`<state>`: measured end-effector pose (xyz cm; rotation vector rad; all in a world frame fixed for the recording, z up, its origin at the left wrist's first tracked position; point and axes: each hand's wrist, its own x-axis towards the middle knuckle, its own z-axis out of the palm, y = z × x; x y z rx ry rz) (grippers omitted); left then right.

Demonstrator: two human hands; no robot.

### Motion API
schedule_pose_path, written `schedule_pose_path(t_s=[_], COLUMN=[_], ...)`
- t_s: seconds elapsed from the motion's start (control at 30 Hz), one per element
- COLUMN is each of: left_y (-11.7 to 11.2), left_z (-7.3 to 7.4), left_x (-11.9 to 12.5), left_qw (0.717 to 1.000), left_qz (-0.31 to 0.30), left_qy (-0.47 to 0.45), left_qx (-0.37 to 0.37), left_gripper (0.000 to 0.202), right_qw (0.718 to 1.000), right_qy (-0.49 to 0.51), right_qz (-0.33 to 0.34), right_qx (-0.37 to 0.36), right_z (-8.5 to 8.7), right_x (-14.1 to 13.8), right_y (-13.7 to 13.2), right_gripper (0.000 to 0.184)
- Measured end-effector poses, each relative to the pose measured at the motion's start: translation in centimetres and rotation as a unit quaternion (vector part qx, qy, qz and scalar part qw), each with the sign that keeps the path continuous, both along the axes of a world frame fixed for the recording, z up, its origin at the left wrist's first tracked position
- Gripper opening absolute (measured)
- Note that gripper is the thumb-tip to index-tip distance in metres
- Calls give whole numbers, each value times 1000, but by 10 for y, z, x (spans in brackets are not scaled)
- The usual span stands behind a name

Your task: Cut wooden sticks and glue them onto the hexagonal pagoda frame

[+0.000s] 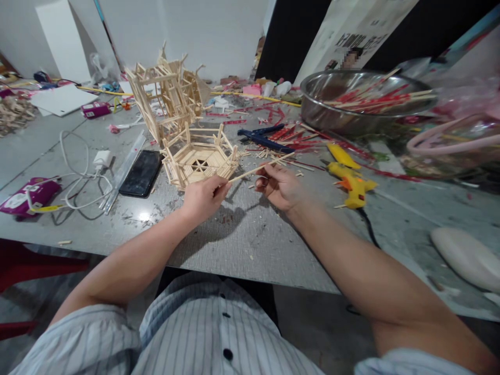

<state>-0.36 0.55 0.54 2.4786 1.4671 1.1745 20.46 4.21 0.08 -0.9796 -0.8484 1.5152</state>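
A thin wooden stick (250, 172) slants up to the right between my hands, above the grey table. Its lower left end is pinched in my left hand (205, 199), close to the front rim of a six-sided stick frame (187, 165). The fingers of my right hand (279, 185) grip the stick nearer its upper right end. Behind the frame stands a taller structure of the same sticks (156, 99), partly overlapped by it. Dark blue pliers (263, 138) lie beyond my right hand among short stick pieces and red wrappers.
A yellow glue gun (349, 182) with a black cord lies to the right. Behind it, a steel basin (332, 117) holds wrapped sticks. On the left are a black phone (140, 173), a clear ruler (125, 169), a white cable and a purple pack (31, 197).
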Motion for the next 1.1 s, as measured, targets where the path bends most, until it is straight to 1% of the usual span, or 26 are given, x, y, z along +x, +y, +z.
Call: schedule_pose_path(t_s=[0.1,0.2,0.23,0.33,0.43,0.5,0.57,0.73,0.83,1.0,1.1], left_y=[1,1,1,2,4,6,9,15,18,21,22], left_z=[0,0,0,3,5,6,6,6,4,1,0], left_x=[1,1,1,0,-3,-4,-5,-8,-9,-11,-11], left_qw=[1000,999,998,995,992,990,989,989,990,991,992], left_qz=[-1,7,15,48,68,72,71,59,57,54,52], left_qy=[-14,-45,-56,-84,-106,-117,-126,-124,-116,-109,-109], left_qx=[-3,5,9,13,-1,-20,-35,-52,-55,-51,-48], left_gripper=[17,9,10,26,36,36,32,20,16,8,7], right_qw=[1000,1000,1000,1000,999,998,997,998,996,991,992], right_qy=[6,10,9,-2,-7,-4,-3,-33,-63,-96,-92], right_qz=[-3,-8,-9,-17,-47,-69,-75,-36,-25,2,10], right_qx=[-4,-6,-2,15,17,10,9,40,51,91,90], right_z=[1,1,1,1,2,5,9,23,30,34,35], right_x=[1,2,3,7,11,13,12,5,-2,-12,-17], right_y=[0,0,1,7,17,24,31,42,48,56,57], right_gripper=[17,19,20,20,18,15,13,13,12,17,16])
